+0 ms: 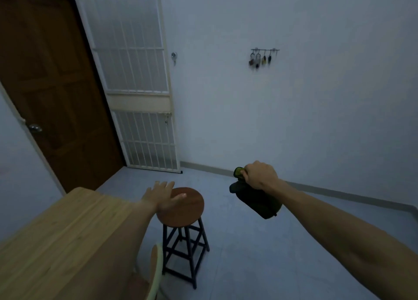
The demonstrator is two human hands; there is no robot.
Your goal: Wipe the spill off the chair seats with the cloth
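Left hand (163, 196): flat and spread, fingers straight, palm down over the left part of the stool seat; grips nothing; touching the seat or just above it, cannot tell which.
Right hand (260, 175): closed into a fist around the top of the cloth, held in the air to the right of the stool, apart from it.
Cloth (255, 201): dark green, bunched, hangs down from the right fist; a lighter green fold shows at the thumb side; clear of the floor and of the stool.
Stool (183, 205): round reddish-brown wooden seat on dark metal legs with cross braces; stands on the floor just beyond the desk's far right corner.
Spill: none to make out on the seat in this dim light.
Desk (56, 236): pale wood, striped grain, fills the lower left; left forearm crosses above its right edge.
Chair (156, 270): only a curved pale back edge and a bit of brown, at the desk's right edge, in front of the stool.
Floor (248, 254): pale blue-grey tiles.
Door (52, 84): brown wood, round metal knob, at the left.
Gate (133, 73): white barred metal, right of the door.
Key rack (263, 56): on the far wall, keys hanging from its hooks.
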